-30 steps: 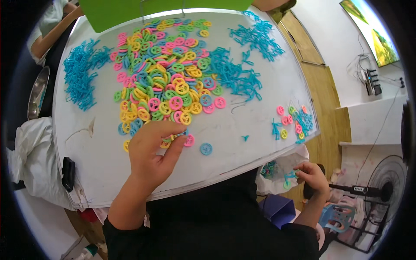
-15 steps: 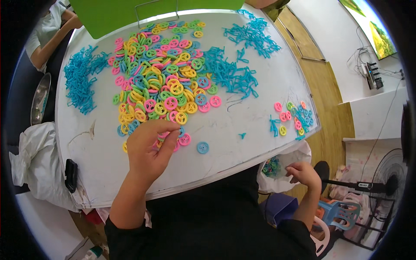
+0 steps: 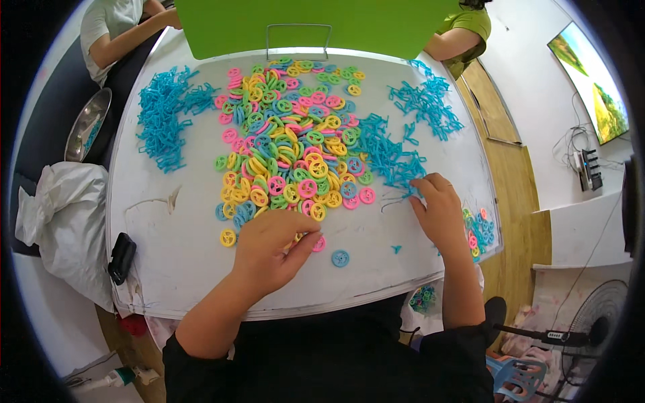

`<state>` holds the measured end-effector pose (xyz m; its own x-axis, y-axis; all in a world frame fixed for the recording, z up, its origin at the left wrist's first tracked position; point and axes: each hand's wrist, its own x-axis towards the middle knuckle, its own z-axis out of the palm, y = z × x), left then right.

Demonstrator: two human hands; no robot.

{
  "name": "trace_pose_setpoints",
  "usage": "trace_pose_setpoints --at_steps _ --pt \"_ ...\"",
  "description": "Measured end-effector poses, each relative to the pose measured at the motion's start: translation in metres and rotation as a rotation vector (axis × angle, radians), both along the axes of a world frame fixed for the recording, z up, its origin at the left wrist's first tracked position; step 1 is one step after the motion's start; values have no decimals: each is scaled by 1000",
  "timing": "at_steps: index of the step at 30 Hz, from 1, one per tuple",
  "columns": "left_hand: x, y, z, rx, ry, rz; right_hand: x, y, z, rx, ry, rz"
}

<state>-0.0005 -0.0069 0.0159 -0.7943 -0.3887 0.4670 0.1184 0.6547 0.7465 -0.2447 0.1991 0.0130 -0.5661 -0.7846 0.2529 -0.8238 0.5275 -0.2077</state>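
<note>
A heap of pink, yellow, green and blue plastic wheels (image 3: 289, 144) lies in the middle of the white table. At its near edge my left hand (image 3: 265, 248) is closed in a pinch; what the fingertips hold, if anything, is hidden. Beside those fingertips a pink wheel (image 3: 319, 243) shows partly, and a blue wheel (image 3: 340, 258) lies a little to the right. My right hand (image 3: 440, 208) reaches to the near end of a pile of small blue plastic pieces (image 3: 390, 151), thumb and forefinger closing on one piece.
More blue pieces are piled at the left (image 3: 164, 121) and far right (image 3: 426, 104). Wheels with blue pieces (image 3: 480, 232) sit near the right edge, partly behind my forearm. A green board (image 3: 302, 27) stands at the back, with two people beyond. A black case (image 3: 121, 258) rests at the left edge.
My right hand has risen from beside the bag below the table's edge to the blue pieces. My left hand stays pinched at the near edge of the heap. The view has shifted.
</note>
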Motion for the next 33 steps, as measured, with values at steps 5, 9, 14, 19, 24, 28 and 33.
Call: trace_pose_setpoints --at_steps 5,9,14,19,24,28,33 --pt "-3 0 5 -17 38 -44 3 8 -13 -37 -16 41" --pt "-2 -1 -2 -7 15 -76 7 7 -10 -34 17 90" --pt "-2 -1 0 25 -6 -69 22 12 14 -185 -180 71" --pt "-6 4 7 29 18 -167 60 10 25 -321 -888 214" --pt "-8 11 1 64 11 -270 89 -27 24 -259 -932 494" --pt "-1 7 -1 111 -175 -225 91 -35 17 -345 -1113 428" --pt "-1 1 -2 97 -30 -27 59 -68 6 -338 -664 232"
